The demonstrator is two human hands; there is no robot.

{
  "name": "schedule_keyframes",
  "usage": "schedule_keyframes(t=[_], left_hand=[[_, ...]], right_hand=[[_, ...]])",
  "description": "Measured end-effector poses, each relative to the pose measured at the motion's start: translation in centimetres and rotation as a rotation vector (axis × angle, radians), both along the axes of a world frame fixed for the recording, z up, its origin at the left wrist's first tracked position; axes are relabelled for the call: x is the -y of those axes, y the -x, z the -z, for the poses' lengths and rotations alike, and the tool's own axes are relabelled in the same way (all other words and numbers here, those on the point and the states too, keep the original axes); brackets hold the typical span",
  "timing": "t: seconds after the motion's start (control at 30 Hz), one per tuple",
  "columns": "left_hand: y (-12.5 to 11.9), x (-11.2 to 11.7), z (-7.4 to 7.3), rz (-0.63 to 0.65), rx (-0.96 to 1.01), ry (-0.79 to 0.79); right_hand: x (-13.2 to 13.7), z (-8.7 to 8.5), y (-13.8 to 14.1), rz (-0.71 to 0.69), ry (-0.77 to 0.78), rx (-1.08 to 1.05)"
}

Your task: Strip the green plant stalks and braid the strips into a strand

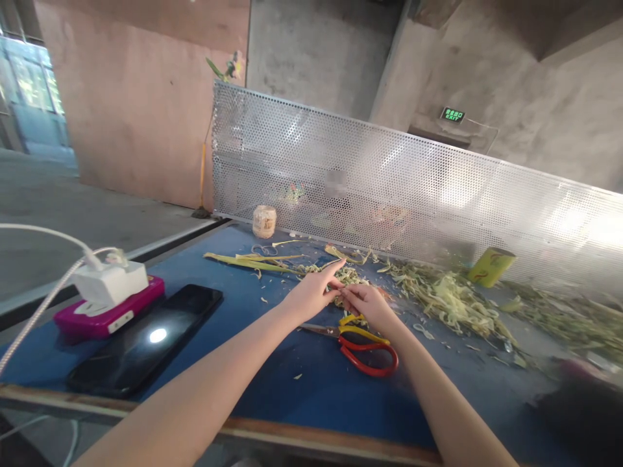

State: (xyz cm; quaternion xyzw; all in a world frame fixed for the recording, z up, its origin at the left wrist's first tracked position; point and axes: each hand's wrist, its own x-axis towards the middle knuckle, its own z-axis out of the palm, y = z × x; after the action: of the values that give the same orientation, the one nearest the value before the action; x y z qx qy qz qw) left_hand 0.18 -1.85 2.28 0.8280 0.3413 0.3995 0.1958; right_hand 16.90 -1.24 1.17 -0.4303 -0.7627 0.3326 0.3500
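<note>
My left hand and my right hand meet over the middle of the blue table, fingertips pinched close together. What they pinch is too small to make out. The left index finger points outward. Right behind the fingers lies a small heap of dried, pale green plant strips. Just below the hands rest scissors with one red and one yellow handle, blades pointing left. Long flat yellow-green leaves lie to the left, beyond my left hand.
At left, a black phone lies beside a magenta power strip with a white charger. A jar stands far back. At right are a tangled strip pile and a tilted green can. A perforated metal screen bounds the back.
</note>
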Motion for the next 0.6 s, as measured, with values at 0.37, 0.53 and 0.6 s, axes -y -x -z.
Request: schedule_keyframes(t=[0.37,0.53,0.6], left_hand=[[0.15,-0.07,-0.09,-0.02,0.065,-0.041],[0.08,0.14,-0.07,-0.018,0.017,-0.064],[0.01,0.2,-0.05,-0.018,0.007,-0.059]], right_hand=[[0.19,-0.12,0.42,-0.059,0.136,-0.145],[0.06,0.01,0.41,-0.057,0.166,-0.171],[0.02,0.02,0.36,-0.053,0.168,-0.157]])
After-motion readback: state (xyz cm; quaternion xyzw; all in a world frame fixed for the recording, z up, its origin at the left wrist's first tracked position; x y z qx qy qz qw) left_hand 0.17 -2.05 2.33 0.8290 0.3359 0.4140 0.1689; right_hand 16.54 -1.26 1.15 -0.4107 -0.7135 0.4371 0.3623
